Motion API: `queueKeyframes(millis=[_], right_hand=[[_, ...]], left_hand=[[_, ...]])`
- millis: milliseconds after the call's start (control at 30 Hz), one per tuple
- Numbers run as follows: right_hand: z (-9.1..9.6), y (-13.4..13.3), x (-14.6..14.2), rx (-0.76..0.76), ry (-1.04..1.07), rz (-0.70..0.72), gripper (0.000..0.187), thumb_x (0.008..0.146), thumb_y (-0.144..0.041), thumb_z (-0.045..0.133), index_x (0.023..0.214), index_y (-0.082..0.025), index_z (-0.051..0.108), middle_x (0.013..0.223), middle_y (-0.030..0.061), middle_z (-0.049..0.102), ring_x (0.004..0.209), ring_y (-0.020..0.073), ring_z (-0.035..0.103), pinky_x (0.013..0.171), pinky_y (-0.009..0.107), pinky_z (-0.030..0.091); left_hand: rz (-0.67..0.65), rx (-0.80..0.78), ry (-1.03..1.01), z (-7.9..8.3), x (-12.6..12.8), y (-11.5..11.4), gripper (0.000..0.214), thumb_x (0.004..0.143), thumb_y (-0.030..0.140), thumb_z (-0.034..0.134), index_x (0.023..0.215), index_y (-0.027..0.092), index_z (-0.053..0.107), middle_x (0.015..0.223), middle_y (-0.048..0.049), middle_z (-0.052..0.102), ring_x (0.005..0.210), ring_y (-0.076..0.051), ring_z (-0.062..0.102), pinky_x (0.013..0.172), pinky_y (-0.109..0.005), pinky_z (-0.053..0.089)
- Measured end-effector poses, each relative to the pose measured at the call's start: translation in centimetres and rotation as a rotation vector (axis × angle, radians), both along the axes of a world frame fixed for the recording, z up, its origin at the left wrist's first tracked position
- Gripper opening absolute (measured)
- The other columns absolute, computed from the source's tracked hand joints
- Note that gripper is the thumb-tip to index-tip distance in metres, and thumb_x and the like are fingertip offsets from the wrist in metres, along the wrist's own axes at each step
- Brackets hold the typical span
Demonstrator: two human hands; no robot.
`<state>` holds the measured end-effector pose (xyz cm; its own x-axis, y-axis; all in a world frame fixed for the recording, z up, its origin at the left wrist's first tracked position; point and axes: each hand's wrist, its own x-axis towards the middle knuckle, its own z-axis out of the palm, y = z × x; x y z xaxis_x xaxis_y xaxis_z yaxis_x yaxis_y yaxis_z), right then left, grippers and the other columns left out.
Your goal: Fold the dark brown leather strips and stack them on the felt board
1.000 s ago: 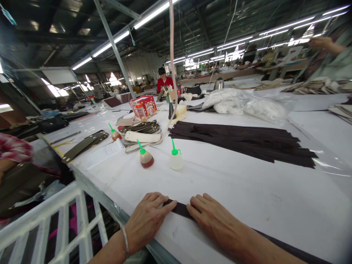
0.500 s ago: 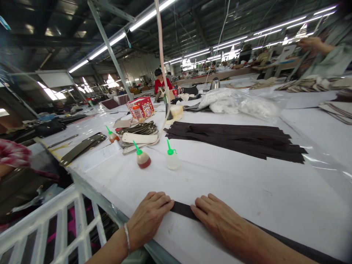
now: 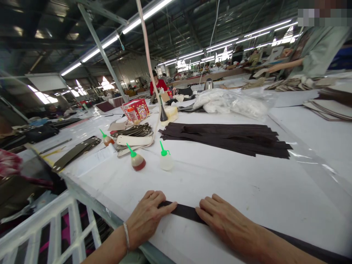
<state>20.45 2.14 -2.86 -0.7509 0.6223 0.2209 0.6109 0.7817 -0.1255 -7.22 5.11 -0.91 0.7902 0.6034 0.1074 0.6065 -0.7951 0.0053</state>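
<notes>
A long dark brown strip lies on the white tabletop near the table's front edge and runs off past my right forearm. My left hand, with a silvery bracelet at the wrist, is closed on the strip's left end, its thumb stretched along the top. Further right, my right hand grips the same strip with curled fingers. A short bare stretch shows between the two hands. Beyond them lies a pile of similar dark strips.
Two green-tipped squeeze bottles, one with reddish liquid and one whitish, stand ahead. Strap pieces are stacked behind. A clear plastic bag lies farther back. A white slatted crate stands lower left. A co-worker stands far right.
My hands are slightly farther apart; the left thumb now reaches along the strip. The view has shifted a little right. The co-worker's arm has come down toward the stacked pieces.
</notes>
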Motion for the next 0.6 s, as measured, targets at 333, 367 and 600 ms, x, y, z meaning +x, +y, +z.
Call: queueKeyframes(millis=[333,367,600], right_hand=[[-0.7,-0.6,0.7,0.022,0.005,-0.047,0.013,0.087,-0.004,0.054,0.09,-0.016,0.054,0.089,0.0026,0.055,0.079,0.0185,0.047,0.075,0.034,0.033],[-0.6,-0.8,0.8,0.018,0.0,-0.056,0.012,0.087,-0.004,0.054,0.09,-0.016,0.055,0.09,0.0027,0.055,0.079,0.0186,0.047,0.076,0.034,0.033],[-0.4,-1.5,2.5,0.03,-0.018,-0.071,0.012,0.088,-0.004,0.055,0.086,-0.016,0.055,0.084,0.0017,0.054,0.077,0.0186,0.046,0.073,0.034,0.033]], left_hand=[[0.08,-0.245,-0.325,-1.6,8.0,-2.6,0.037,0.087,0.0,0.037,0.114,0.018,0.055,0.103,-0.0071,0.058,0.095,-0.022,0.051,0.088,-0.04,0.048],[0.084,-0.249,-0.334,-2.1,8.5,-2.9,0.035,0.086,0.001,0.037,0.111,0.017,0.056,0.1,-0.0077,0.058,0.094,-0.023,0.051,0.086,-0.04,0.049],[0.048,-0.194,-0.308,-3.1,8.2,-3.5,0.04,0.088,0.002,0.036,0.121,0.016,0.053,0.098,-0.0085,0.058,0.092,-0.024,0.051,0.085,-0.042,0.05]])
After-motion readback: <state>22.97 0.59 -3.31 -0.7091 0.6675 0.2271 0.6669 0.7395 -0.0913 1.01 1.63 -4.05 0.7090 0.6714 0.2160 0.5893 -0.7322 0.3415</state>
